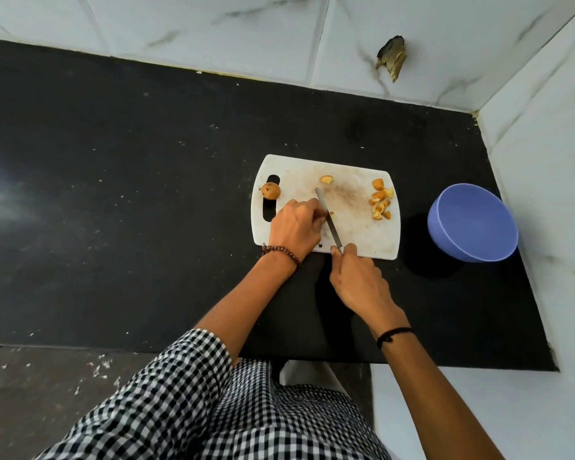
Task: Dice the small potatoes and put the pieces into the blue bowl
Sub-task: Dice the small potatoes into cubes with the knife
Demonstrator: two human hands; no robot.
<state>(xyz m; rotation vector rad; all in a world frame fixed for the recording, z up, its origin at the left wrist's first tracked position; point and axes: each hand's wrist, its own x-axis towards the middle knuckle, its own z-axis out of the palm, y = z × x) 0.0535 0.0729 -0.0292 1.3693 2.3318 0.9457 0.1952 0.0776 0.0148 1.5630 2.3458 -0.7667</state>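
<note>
the left grip (296, 224) sits on the near left part of the white cutting board (356, 227). its fingers are curled down and pinch a small potato piece (331, 214), which is mostly hidden under the fingertips. the knife (327, 215) lies just right of those fingers, touching or nearly touching that piece, with its blade running from the middle of the board back toward the person. the right grip (356, 277) is closed round the knife's handle, which is hidden under the hand, and one fingertip sits at the base of the blade by the board's near edge.

there is one whole potato (270, 190), resting at the far end of the board's handle slot, left of the left grip and apart from it. one loose chunk (326, 180) lies beyond the blade tip. a pile of diced pieces (381, 204) sits along the board's right edge, well apart from both grips; there are roughly eight, too bunched to count exactly. there is one knife, one board and one blue bowl (452, 240).

the bowl stands on the black table (146, 194), to the right of the board and not touching it, close to the tiled right wall (545, 194). the board lies well back from the table's front edge and short of the back wall. a broad stretch of table opens to the left of the board. a bead bracelet (281, 254) circles the left wrist and a black thread (394, 334) the right.
</note>
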